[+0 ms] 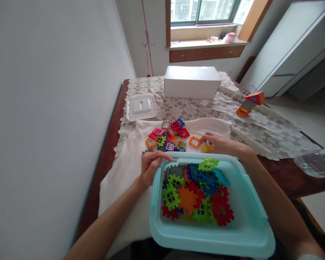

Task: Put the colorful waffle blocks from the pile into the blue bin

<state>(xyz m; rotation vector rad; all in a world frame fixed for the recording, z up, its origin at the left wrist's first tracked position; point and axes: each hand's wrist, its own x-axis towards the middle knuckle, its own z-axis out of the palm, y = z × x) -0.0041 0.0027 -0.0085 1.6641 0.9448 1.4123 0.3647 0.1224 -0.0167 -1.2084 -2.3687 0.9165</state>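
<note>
The teal tub (213, 247) is at the near side of the scene, tipped so its inside shows, with interlocking plastic pieces (187, 199) heaped towards its far and left sides. I'd expect it to be light and fairly stiff, its smooth plastic a bit slippery; the turned-out rim looks the best place to hold, and a steeper tilt could send the loose pieces sliding.

The left hand (153, 164) is curled around the far left corner, index finger laid along the rim. Beyond the far rim, the right hand (219, 142) has its fingers bent at a yellow piece (207, 148); whether they pinch it or merely touch it, I can't tell. Such thin, rigid tiles should suit a grip by their notched edges.

Just left lies an orange piece (194, 142), then a mixed pile (176, 131) on the white cloth (119, 184). Farther across the desk (287, 173) sit a clear lid (141, 106), left, and a white box (191, 86).
</note>
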